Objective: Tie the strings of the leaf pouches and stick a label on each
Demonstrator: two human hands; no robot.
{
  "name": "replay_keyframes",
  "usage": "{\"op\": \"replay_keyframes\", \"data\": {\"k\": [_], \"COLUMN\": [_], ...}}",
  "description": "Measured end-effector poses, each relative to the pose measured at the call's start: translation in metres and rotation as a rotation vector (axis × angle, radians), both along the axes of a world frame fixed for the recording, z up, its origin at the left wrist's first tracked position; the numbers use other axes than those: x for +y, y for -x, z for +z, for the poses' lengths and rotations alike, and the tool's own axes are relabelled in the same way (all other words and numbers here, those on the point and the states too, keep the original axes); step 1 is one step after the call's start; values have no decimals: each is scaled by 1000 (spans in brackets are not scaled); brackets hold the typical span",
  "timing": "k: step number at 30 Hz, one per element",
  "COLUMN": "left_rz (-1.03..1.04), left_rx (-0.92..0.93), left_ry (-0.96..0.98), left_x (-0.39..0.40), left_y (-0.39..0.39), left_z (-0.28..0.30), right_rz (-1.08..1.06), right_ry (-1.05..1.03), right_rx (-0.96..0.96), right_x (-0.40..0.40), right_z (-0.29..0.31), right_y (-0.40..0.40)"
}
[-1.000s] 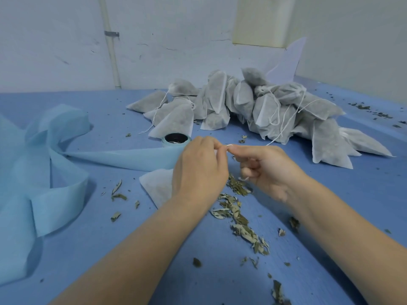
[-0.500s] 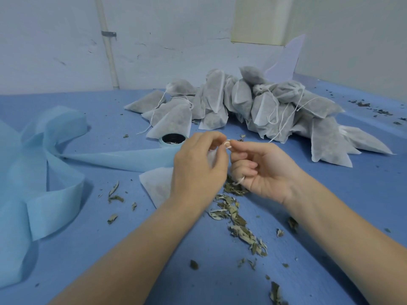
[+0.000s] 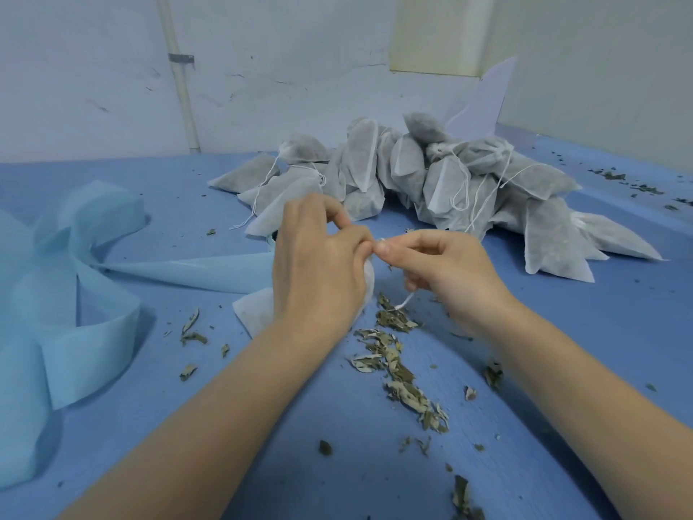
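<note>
Left hand (image 3: 318, 264) grips a white pouch (image 3: 255, 313); right hand (image 3: 446, 272) pinches its string (image 3: 403, 302). Bare blue table (image 3: 618, 332) lies rightward, pouch pile (image 3: 431, 182) behind, white wall beyond.

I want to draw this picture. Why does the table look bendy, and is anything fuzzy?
Head view: the wide lens bows the blue table and stretches both forearms at the bottom; light is soft and even, with faint shadows and no glare; the left hand, right hand and pouch pile look slightly soft.
</note>
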State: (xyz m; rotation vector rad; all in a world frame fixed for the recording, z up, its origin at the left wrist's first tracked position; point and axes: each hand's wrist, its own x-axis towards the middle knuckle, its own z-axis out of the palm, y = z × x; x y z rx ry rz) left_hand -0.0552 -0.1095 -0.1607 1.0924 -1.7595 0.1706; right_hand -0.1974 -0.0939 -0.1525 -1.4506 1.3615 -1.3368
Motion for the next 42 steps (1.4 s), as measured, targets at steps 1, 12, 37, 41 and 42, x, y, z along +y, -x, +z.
{"op": "replay_keyframes", "data": {"k": [1,12,37,41,42], "left_rz": [-13,-225,-609,-586,-592], "left_rx": [41,412,852,969,1017], "left_ry": [-92,-663,-1108,-1070,-1063], "left_x": [0,7,7,7,6], "left_y": [1,6,19,21,20], "left_z": [3,26,4,-2,-3], "right_rz": [-5,92,-548,-343,-279], "right_ry": [20,83,294,280,278], "right_rx": [-24,-340,-475,-250,-188], "right_x": [0,1,-5,-5,-5], "right_z": [0,-5,8,6,6], "right_y": [1,-22,5,6,5]}}
